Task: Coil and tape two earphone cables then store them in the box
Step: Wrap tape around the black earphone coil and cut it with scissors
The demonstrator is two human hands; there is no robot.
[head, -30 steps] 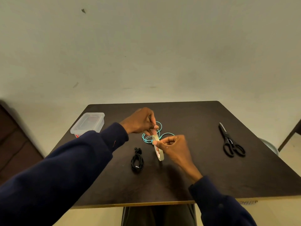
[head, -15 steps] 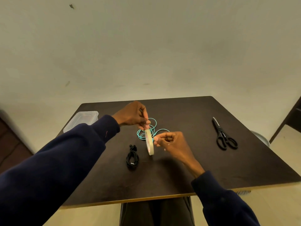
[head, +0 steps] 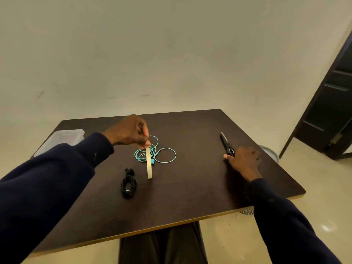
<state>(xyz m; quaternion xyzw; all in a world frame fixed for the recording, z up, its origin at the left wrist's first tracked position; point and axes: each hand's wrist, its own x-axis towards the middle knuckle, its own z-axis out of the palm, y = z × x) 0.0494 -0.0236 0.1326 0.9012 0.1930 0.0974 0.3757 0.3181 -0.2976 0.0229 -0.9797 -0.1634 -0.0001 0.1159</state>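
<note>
A teal earphone cable (head: 165, 156) lies in loose loops mid-table. In front of it a black earphone cable (head: 129, 184) lies coiled in a tight bundle. My left hand (head: 129, 132) pinches the top of a cream tape roll (head: 149, 164), which stands on edge between the two cables. My right hand (head: 243, 161) is over at the right, fingers curled over the handles of the black scissors (head: 225, 141); the blades lie flat on the table, pointing away. The clear plastic box (head: 62, 139) sits at the far left corner, partly behind my left sleeve.
The dark wooden table (head: 190, 197) ends close to my lap. A grey round object (head: 270, 151) sits on the floor past the right edge. A dark door (head: 331, 111) stands at the far right.
My right hand let go of the tape and moved right onto the scissors' handles. My left hand still holds the roll, now standing on edge. The view has shifted right.
</note>
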